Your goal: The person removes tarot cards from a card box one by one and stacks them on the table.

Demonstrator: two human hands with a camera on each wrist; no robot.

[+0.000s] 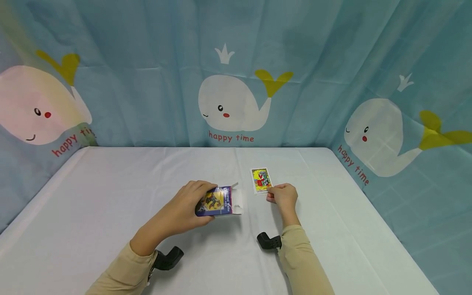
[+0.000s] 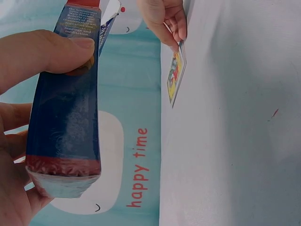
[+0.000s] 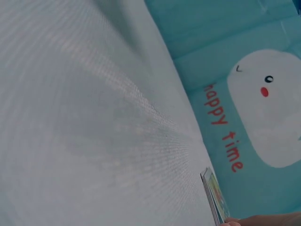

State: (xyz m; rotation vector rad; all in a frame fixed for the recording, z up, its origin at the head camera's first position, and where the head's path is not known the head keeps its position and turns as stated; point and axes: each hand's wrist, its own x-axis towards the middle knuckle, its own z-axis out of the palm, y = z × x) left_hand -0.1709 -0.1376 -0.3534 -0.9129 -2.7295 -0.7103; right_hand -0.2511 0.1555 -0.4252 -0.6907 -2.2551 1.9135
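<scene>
My left hand (image 1: 186, 206) grips a blue tarot card box (image 1: 218, 200) printed "Universal Waite", fingers over the far side and thumb on the near side. The box's flap end points right and stands open. In the left wrist view the thumb lies across the narrow dark blue side of the box (image 2: 68, 117). To the right, my right hand (image 1: 287, 199) pinches the near right corner of a small stack of tarot cards (image 1: 260, 179). The top card faces up, yellow with a red figure. Several card edges show in the right wrist view, where most of that hand is hidden.
A white cloth covers the table (image 1: 177, 164). Behind it and along both sides hangs a blue curtain (image 1: 158, 102) printed with whales and "happy time". A black wrist mount (image 1: 168, 259) is on the left sleeve, another mount (image 1: 268, 241) on the right.
</scene>
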